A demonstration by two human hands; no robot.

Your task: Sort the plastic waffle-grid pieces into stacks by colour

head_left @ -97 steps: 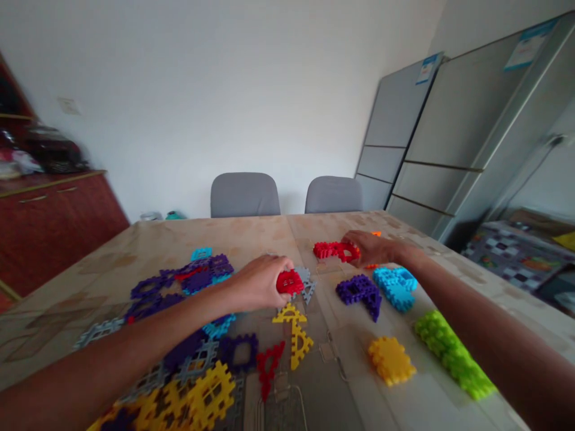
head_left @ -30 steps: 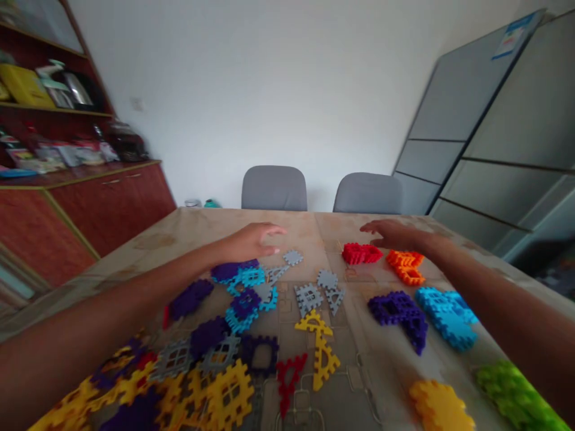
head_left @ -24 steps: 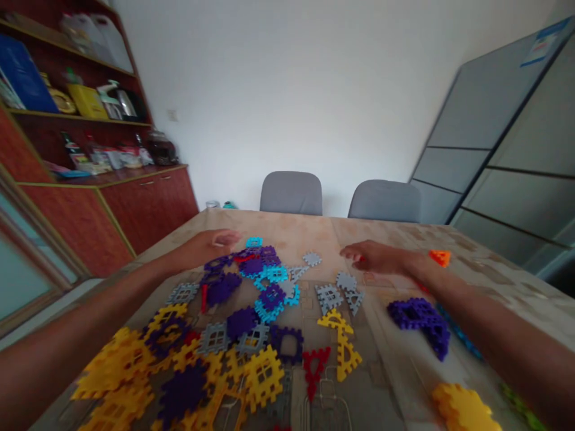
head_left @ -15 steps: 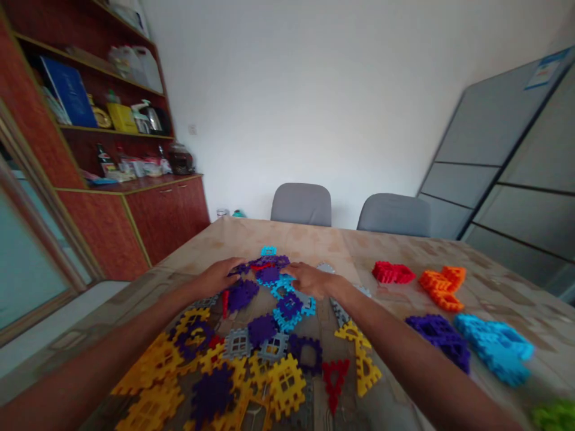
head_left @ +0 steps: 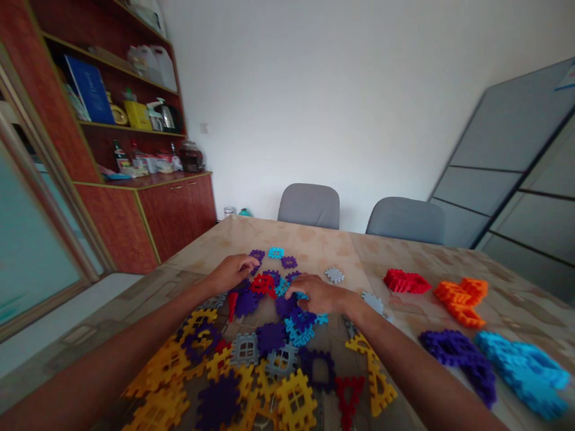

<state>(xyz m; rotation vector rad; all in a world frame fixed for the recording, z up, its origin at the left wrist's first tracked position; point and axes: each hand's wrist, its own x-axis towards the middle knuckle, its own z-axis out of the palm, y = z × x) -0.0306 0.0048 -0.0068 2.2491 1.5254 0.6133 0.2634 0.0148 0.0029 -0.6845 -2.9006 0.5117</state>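
Observation:
My left hand (head_left: 233, 272) is at the far left of the pile, its fingers bent together at a purple interlocking plastic tile (head_left: 257, 255). My right hand (head_left: 317, 292) rests palm down over purple and light-blue tiles, fingers apart and bent, the tips touching them. Between the hands lies a red tile (head_left: 263, 285), with a solid purple tile (head_left: 246, 303) nearer me. A light-blue tile (head_left: 275, 253) and a small purple tile (head_left: 288, 262) lie beyond the hands. Closer in are grey window tiles (head_left: 245, 349), yellow tiles (head_left: 296, 398) and a red triangle (head_left: 349, 398).
To the right stand sorted stacks: red tiles (head_left: 405, 281), orange tiles (head_left: 462, 299), purple tiles (head_left: 458, 359) and light-blue tiles (head_left: 521, 368). Grey round tiles (head_left: 334, 275) lie beyond my right hand. Two grey chairs (head_left: 309, 203) stand behind the table (head_left: 202, 251).
The far purple and red tiles have been spread apart; the red tile now shows fully between my hands. My right hand has drawn slightly nearer me. The view has turned a little left.

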